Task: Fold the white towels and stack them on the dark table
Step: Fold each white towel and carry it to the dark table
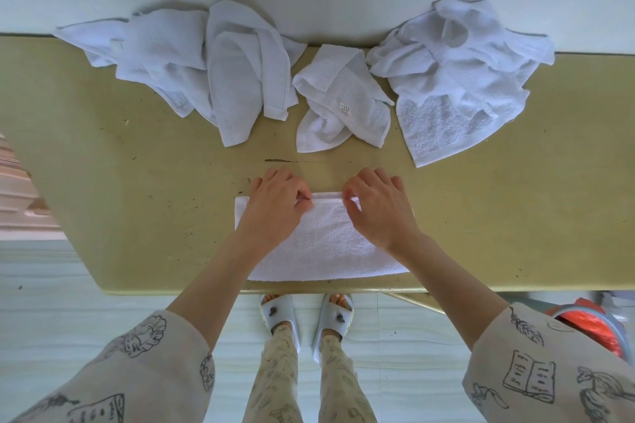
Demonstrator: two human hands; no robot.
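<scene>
room: pale wall behind, light floor below, an olive-tan table [103, 182] with scuffs and specks.
folded towel: white terry towel [319, 244] lies flat at the near edge, a rectangle with a hemmed far border.
left grip: left hand [275, 206] pinches the far hem, thumb and fingertip together on the cloth.
right grip: right hand [378, 209] pinches the same hem just beside it.
step advice: i judge the fold needs corners matched and the nap smoothed outward.
waiting piles: crumpled left heap [192, 69], small tagged towel [340, 103], right heap [457, 79], soft and loopy, along the far edge.
</scene>
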